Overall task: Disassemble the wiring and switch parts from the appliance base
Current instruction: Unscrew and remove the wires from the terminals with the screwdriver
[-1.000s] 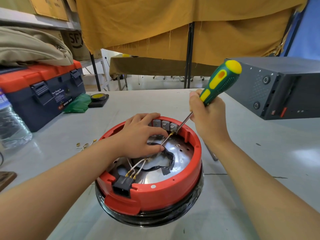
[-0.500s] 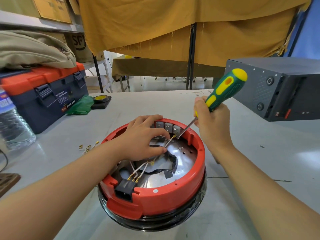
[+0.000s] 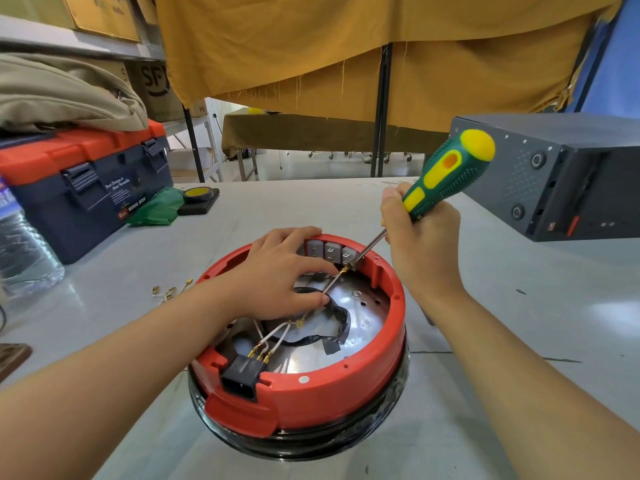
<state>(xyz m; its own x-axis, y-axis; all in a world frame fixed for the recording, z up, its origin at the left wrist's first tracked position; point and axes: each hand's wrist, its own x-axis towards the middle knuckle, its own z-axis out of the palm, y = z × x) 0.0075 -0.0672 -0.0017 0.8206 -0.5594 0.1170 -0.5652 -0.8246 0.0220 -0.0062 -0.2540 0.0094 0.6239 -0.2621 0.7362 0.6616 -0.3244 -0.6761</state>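
Here the red base (image 3: 311,389) sits upside down near the front of the desk (image 3: 519,341), a black socket (image 3: 242,374) in its near rim with white wires (image 3: 277,336) running inward. Inside it, the left hand (image 3: 277,282) pinches a wire between thumb and finger, just below the grey switches (image 3: 330,251) on the far wall. The right hand (image 3: 420,247) has its grip closed round a green screwdriver (image 3: 446,174), tip at the rightmost switch; farther off stand a toolbox (image 3: 79,188) and a grey case (image 3: 554,174).
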